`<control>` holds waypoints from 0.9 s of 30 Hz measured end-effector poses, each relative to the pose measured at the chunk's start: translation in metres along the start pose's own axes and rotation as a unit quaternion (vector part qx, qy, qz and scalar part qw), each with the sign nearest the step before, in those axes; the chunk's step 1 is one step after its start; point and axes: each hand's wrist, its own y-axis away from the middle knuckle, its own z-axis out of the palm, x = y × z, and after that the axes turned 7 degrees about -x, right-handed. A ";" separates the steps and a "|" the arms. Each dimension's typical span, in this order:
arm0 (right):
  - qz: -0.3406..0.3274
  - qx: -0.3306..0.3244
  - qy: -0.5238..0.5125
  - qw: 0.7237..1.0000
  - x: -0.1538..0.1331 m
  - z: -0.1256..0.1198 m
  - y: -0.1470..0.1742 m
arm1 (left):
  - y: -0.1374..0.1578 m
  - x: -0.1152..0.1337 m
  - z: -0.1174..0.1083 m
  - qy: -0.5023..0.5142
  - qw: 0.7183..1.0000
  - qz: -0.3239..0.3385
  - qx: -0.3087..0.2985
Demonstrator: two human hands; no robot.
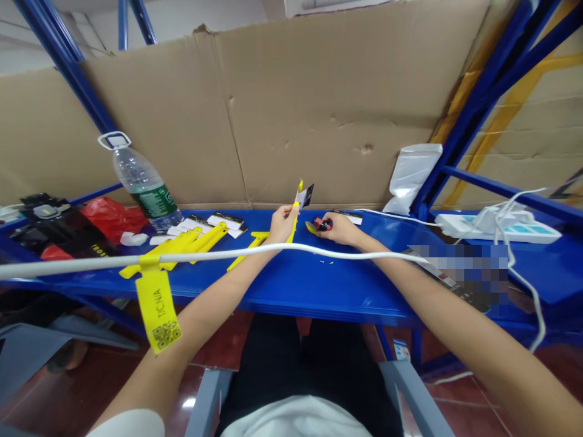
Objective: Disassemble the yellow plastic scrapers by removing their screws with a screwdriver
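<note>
My left hand [282, 224] is closed on a flat yellow plastic piece [294, 226] held upright above the table, with a small white and dark card [306, 195] at its upper end. To its right, my right hand [342, 229] is curled around a small red-and-black object [322, 224] low over the tabletop; its kind does not show clearly. A yellow tip [311, 228] sticks out beside it. Another yellow piece [241, 260] lies on the table left of my left hand. Farther left several yellow pieces [194, 241] lie side by side, near printed cards [228, 222].
A blue table [319, 291] stands against a cardboard wall [319, 109]. On the left are a large water bottle [152, 191] and a red bag [112, 218]; on the right, a power strip [501, 228]. A white cable [337, 250] with a yellow tag [157, 309] crosses the view.
</note>
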 end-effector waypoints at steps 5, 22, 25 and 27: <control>-0.022 -0.001 0.006 1.000 -0.004 -0.001 0.003 | -0.002 0.004 -0.004 0.000 0.999 0.006 0.034; 0.116 0.029 0.095 0.988 0.046 -0.036 -0.001 | 0.000 0.014 0.004 0.022 0.999 0.004 0.049; 0.079 0.018 0.053 0.995 0.029 -0.029 -0.027 | 0.000 0.016 0.004 0.039 0.998 0.024 0.052; 0.054 -0.001 0.005 0.999 0.011 -0.021 -0.051 | 0.000 0.017 0.004 0.054 0.996 0.038 0.053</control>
